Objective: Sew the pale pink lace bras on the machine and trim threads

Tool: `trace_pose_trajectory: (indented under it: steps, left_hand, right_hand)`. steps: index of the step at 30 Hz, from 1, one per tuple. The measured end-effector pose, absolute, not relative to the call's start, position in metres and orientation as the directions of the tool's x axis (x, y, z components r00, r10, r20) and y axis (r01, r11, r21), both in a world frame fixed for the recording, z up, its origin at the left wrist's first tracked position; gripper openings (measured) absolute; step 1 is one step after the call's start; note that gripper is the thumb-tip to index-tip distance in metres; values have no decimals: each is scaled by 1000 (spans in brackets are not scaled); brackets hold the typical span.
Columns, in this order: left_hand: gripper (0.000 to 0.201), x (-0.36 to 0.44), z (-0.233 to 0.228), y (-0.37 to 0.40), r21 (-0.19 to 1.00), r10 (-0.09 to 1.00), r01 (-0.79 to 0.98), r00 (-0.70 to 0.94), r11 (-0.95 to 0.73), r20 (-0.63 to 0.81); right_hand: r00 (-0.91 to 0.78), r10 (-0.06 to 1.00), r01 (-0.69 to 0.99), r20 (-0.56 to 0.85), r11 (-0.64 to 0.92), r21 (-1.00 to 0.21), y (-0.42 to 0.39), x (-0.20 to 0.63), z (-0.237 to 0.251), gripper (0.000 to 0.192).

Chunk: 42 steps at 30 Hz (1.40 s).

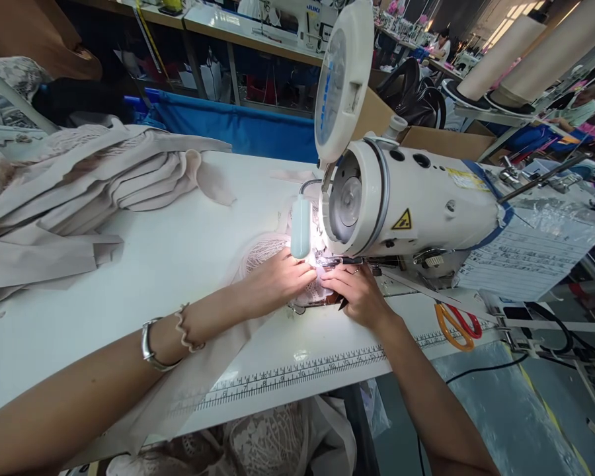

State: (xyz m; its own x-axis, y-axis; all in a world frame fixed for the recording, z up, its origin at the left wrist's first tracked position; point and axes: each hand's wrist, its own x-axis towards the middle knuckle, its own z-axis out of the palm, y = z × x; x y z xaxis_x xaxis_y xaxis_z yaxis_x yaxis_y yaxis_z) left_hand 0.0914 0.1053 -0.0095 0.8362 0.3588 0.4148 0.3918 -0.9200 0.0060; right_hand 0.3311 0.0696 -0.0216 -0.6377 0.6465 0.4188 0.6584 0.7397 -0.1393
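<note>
The left hand [277, 281] and right hand [359, 294] press flat on the lace piece [262, 254] at the sewing machine [406, 205] needle, gripping nothing. Sewing looks underway; folded fabric [79, 192] left of the machine seems unsewn.

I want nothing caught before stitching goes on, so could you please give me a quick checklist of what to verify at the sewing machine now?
1. Left hand flat on the lace fabric beside the needle area: ok.
2. Right hand pressing the fabric at the front of the sewing machine: ok.
3. Fingertips away from the needle: cannot tell, glare from the lamp hides it.
4. Scissors lying apart from both hands: ok.
5. Beige fabric strip trailing under the left forearm over the table edge: not ok, may snag.
</note>
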Motion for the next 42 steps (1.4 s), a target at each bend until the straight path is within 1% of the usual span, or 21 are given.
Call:
trace_pose_trajectory:
  steps: [5, 8, 11, 12, 14, 16, 18, 22, 25, 29, 32, 36, 42]
  left_hand:
    - [20, 91, -13, 104, 19, 437, 461, 826, -887, 355]
    - [24, 91, -13, 104, -18, 471, 503, 821, -864, 322]
    - [25, 91, -15, 103, -53, 499, 539, 809, -841, 312]
    - [23, 92, -15, 103, -46, 488, 529, 811, -848, 323]
    - [21, 94, -17, 102, -2, 420, 450, 835, -893, 355]
    - [24, 96, -19, 100, 47, 336, 344, 864, -938, 375]
    - [28, 98, -20, 98, 70, 302, 298, 876, -952, 377]
    - [34, 98, -21, 95, 72, 358, 357, 862, -931, 360]
    - [36, 96, -22, 96, 73, 388, 388, 853, -919, 348]
    - [35, 95, -21, 100, 93, 427, 423, 834, -902, 348]
    - [39, 93, -18, 104, 137, 445, 425, 819, -895, 363]
    - [48, 89, -18, 112, 204, 484, 440, 809, -875, 332]
    - [37, 84, -21, 127, 297, 549, 471, 782, -830, 295]
  right_hand:
    - [-630, 656, 662, 415, 734, -155, 69, 331, -21, 30]
    - [-625, 657, 670, 422, 729, -141, 68, 330, -19, 26]
    - [-619, 629, 657, 470, 743, -127, 68, 329, -18, 25]
    - [-617, 624, 654, 479, 746, -128, 68, 329, -17, 26]
    - [-614, 620, 652, 489, 747, -129, 68, 328, -16, 26]
    - [-609, 616, 656, 500, 746, -119, 69, 327, -15, 25]
    - [-604, 601, 653, 524, 750, -107, 69, 327, -15, 23]
    - [-590, 610, 657, 529, 743, -125, 68, 327, -15, 23]
    - [-585, 623, 659, 520, 739, -144, 69, 328, -17, 26]
    - [-600, 582, 606, 549, 779, -162, 72, 328, -18, 33]
    - [-606, 612, 617, 508, 765, -186, 72, 328, -17, 41]
    - [-600, 667, 659, 441, 725, -200, 71, 329, -18, 47]
    - [-588, 657, 671, 471, 722, -169, 71, 332, -25, 51]
